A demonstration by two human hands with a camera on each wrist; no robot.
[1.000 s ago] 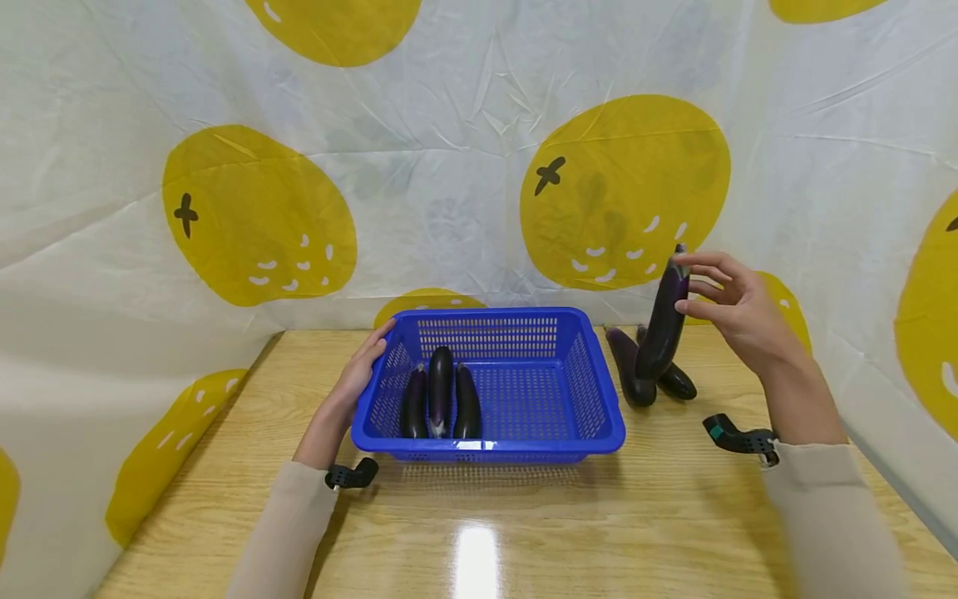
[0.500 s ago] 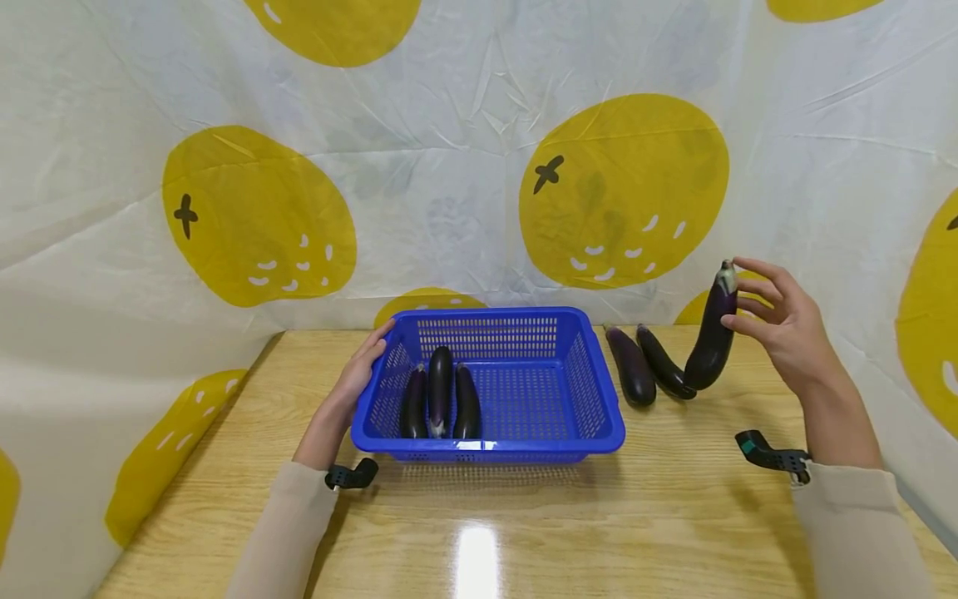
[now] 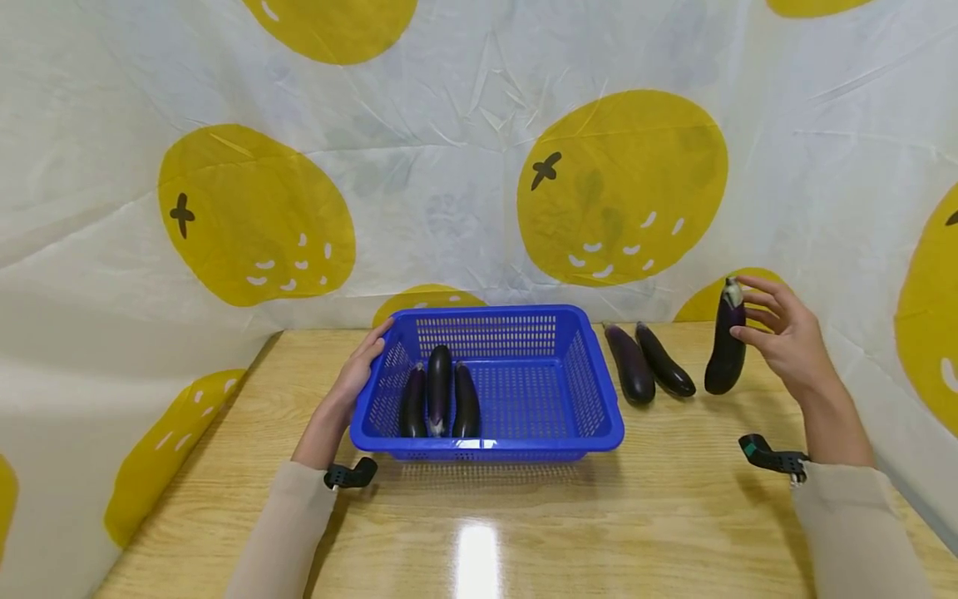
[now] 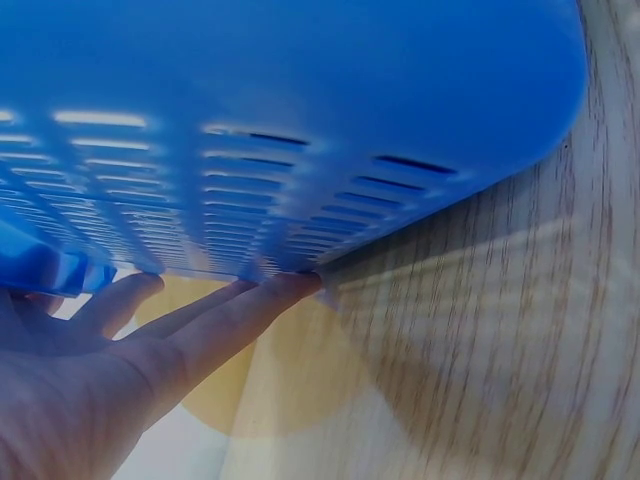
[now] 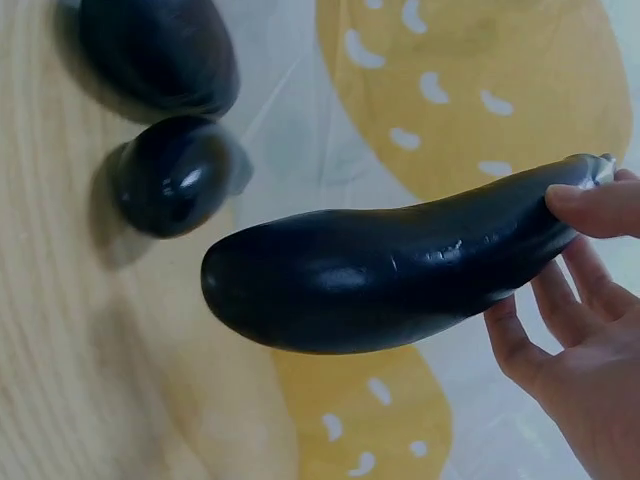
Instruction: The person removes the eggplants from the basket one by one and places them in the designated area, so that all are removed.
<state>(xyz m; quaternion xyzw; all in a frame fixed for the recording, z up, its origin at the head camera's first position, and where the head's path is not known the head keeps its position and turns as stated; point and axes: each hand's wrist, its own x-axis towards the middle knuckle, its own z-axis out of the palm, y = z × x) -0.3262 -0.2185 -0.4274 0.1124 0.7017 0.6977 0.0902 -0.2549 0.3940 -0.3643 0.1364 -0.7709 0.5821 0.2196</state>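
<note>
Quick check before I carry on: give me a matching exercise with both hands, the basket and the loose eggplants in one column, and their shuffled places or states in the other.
Column one:
1. Left hand
2. Right hand
3. Basket
4. Pair of loose eggplants

Column two:
A. Blue, with three eggplants lying in it
B. Side by side on the table, right of the basket
C. Touching the basket's left side
D. Holding one eggplant near its stem end

Right pairs: 1-C, 2-D, 3-A, 4-B.
</note>
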